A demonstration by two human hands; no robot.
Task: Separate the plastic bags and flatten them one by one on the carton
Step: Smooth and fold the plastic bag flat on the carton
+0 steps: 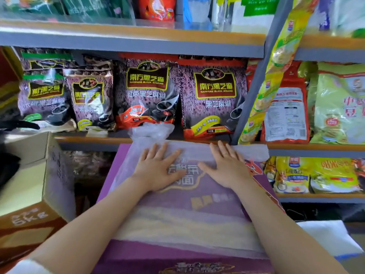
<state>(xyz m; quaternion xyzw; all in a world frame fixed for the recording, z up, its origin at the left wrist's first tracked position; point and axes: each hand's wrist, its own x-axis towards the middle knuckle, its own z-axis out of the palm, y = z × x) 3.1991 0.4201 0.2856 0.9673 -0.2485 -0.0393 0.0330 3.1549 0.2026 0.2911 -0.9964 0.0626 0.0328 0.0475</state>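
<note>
Carton (126, 252): purple, lying flat below the shelves.
Bag (189, 224): 1 translucent plastic sheet, spread across the carton top, far edge reaching the shelf (94, 139).
Bag bundle (152, 129): crumpled clear plastic, on the shelf edge just beyond the carton.
Left hand (158, 171): fingers straight and spread, palm pressing the bag.
Right hand (227, 167): same, flat on the bag, beside the left, thumbs near, not touching.
Sesame packs (213, 97): 4, upright on the shelf.

Sesame-powder packs (150, 91) on shelf (126, 43) – brown box (29, 194) left.
</note>
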